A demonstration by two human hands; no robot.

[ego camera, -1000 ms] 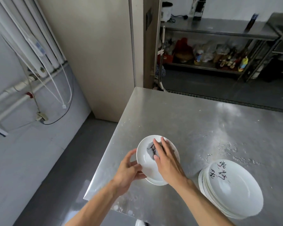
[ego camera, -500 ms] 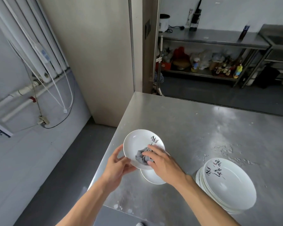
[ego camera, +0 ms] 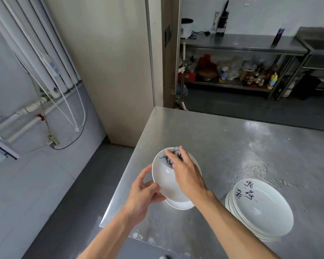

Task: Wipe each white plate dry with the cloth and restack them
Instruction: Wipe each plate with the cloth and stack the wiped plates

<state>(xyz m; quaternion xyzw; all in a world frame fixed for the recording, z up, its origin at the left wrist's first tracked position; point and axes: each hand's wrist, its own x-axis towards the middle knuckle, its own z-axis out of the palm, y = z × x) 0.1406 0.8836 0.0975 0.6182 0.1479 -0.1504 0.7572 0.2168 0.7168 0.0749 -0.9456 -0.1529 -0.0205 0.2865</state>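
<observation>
I hold a white plate (ego camera: pixel 164 181) tilted above the steel table, near its left corner. My left hand (ego camera: pixel 143 193) grips the plate's near-left rim. My right hand (ego camera: pixel 187 172) presses a grey cloth (ego camera: pixel 173 156) against the plate's far part, fingers lying over the cloth. Another white plate (ego camera: pixel 180 204) lies on the table just beneath the held one. A stack of several white plates (ego camera: pixel 260 208) with dark brush lettering stands at the right.
The steel table (ego camera: pixel 223 146) has water drops near the stack and along its front edge. The floor drops away left of the table edge. A wall column stands behind the table's far corner, with shelves of bottles beyond.
My right hand slid the cloth from the plate's middle to its far rim. The plate tilted up and turned slightly in my left hand.
</observation>
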